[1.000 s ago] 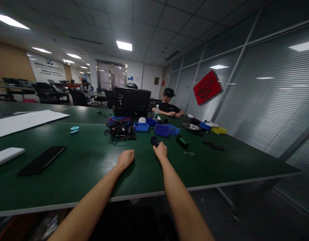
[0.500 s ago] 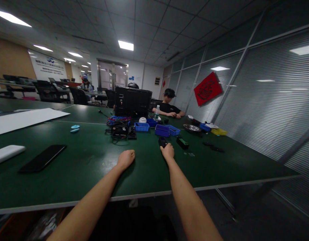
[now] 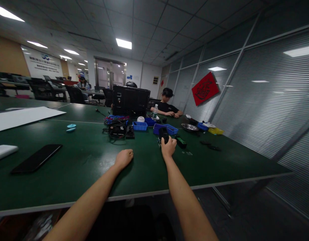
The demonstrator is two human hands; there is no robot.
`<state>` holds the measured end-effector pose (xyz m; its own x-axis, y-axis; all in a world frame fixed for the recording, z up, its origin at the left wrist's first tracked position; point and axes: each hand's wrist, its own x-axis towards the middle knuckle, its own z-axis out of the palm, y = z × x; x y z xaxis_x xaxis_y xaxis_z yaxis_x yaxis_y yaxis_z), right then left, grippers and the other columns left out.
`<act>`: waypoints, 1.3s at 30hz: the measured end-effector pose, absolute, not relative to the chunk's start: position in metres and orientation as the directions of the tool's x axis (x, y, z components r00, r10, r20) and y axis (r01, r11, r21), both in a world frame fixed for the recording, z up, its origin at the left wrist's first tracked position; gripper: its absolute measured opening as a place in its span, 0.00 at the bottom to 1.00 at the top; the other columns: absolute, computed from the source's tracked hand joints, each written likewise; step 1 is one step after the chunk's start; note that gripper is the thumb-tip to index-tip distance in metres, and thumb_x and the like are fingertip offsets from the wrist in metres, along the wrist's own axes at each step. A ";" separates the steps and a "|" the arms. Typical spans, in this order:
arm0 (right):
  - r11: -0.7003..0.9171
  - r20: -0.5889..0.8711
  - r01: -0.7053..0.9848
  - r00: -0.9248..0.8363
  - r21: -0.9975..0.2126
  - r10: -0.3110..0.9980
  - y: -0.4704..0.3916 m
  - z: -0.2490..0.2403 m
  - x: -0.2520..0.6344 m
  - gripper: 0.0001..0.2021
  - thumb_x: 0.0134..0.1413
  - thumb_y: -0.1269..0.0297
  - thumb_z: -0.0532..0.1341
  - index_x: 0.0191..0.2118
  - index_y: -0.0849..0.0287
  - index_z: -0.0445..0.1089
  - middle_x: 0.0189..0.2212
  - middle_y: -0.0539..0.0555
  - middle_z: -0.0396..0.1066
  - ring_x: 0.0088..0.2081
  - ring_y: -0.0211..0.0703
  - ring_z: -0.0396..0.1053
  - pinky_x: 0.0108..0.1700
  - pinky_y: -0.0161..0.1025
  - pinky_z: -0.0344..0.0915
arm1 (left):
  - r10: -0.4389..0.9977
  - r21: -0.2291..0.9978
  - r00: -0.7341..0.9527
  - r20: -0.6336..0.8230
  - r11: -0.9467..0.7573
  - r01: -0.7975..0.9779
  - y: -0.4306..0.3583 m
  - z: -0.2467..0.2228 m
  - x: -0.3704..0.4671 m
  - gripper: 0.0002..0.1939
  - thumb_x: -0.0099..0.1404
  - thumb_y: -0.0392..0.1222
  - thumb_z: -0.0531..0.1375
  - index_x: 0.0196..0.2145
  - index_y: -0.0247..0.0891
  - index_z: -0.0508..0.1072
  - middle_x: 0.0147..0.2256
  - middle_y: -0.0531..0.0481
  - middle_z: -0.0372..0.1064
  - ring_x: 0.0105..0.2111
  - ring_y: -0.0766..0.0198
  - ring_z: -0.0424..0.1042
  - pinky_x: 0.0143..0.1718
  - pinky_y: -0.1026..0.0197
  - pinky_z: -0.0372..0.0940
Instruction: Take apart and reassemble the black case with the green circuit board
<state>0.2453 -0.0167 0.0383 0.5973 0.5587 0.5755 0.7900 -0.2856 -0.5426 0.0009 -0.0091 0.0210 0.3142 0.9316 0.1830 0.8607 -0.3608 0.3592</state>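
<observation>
My right hand point(image 3: 169, 146) is wrapped round a black object point(image 3: 164, 133), which stands up from the fingers in front of a dark blue bin. To its right lies a black box with a green top point(image 3: 181, 142). My left hand point(image 3: 124, 158) rests on the green table point(image 3: 94, 167) with its fingers curled; whether anything is inside them is hidden. Beyond it are a black power adapter point(image 3: 117, 131) with cables and a small black holder point(image 3: 130, 132).
A monitor point(image 3: 131, 100), a white ball point(image 3: 140, 119), a bottle point(image 3: 155, 112), a blue tray point(image 3: 139, 126) and a metal bowl point(image 3: 190, 127) stand farther back. A dark tablet point(image 3: 37, 158) lies left. A person point(image 3: 167, 103) sits across the table.
My right hand has raised the black object, now tilted up off the table. My left hand keeps its place on the table. The view has shifted slightly.
</observation>
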 end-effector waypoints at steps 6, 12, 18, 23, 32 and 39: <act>-0.141 0.471 0.847 0.415 -0.513 0.779 -0.013 0.035 0.217 0.23 0.54 0.51 0.47 0.48 0.63 0.62 0.44 0.61 0.60 0.44 0.46 0.62 0.43 0.38 0.59 | 0.919 0.347 0.338 0.202 -0.390 0.853 -0.008 0.020 0.000 0.12 0.60 0.44 0.48 0.22 0.40 0.63 0.24 0.51 0.66 0.26 0.65 0.64 0.24 0.64 0.45; -0.266 0.306 0.887 0.390 -0.377 0.868 -0.011 0.027 0.208 0.24 0.50 0.49 0.53 0.49 0.60 0.59 0.46 0.60 0.58 0.45 0.48 0.61 0.42 0.41 0.60 | 0.923 0.369 0.336 0.188 -0.384 0.846 -0.009 0.022 0.000 0.12 0.60 0.44 0.48 0.22 0.40 0.63 0.25 0.51 0.67 0.28 0.65 0.64 0.25 0.65 0.47; -0.266 0.339 0.914 0.366 -0.305 0.867 -0.013 0.029 0.205 0.32 0.46 0.44 0.54 0.53 0.61 0.56 0.48 0.63 0.57 0.50 0.52 0.56 0.45 0.43 0.59 | 0.918 0.377 0.346 0.195 -0.396 0.837 -0.008 0.022 0.000 0.12 0.60 0.44 0.48 0.22 0.40 0.62 0.24 0.51 0.65 0.26 0.66 0.64 0.24 0.64 0.46; -0.283 0.278 0.883 0.398 -0.375 0.874 -0.009 0.032 0.206 0.24 0.53 0.47 0.48 0.48 0.58 0.63 0.45 0.61 0.64 0.47 0.49 0.62 0.43 0.41 0.59 | 0.924 0.381 0.334 0.186 -0.381 0.842 -0.008 0.022 0.001 0.12 0.60 0.45 0.49 0.21 0.39 0.62 0.24 0.51 0.66 0.27 0.66 0.65 0.24 0.64 0.46; -0.238 0.315 0.897 0.363 -0.373 0.877 -0.010 0.028 0.209 0.26 0.53 0.44 0.45 0.47 0.57 0.64 0.45 0.60 0.64 0.47 0.48 0.61 0.44 0.41 0.58 | 0.927 0.376 0.332 0.174 -0.374 0.848 -0.010 0.025 0.001 0.12 0.60 0.45 0.49 0.22 0.40 0.63 0.25 0.51 0.67 0.28 0.65 0.65 0.25 0.65 0.48; -0.250 0.233 0.878 0.365 -0.408 0.901 -0.007 0.028 0.208 0.24 0.53 0.46 0.46 0.42 0.57 0.68 0.39 0.58 0.68 0.41 0.48 0.65 0.39 0.40 0.60 | 0.918 0.353 0.344 0.195 -0.393 0.849 -0.006 0.021 0.000 0.12 0.60 0.44 0.49 0.22 0.39 0.63 0.24 0.51 0.66 0.27 0.66 0.64 0.25 0.65 0.47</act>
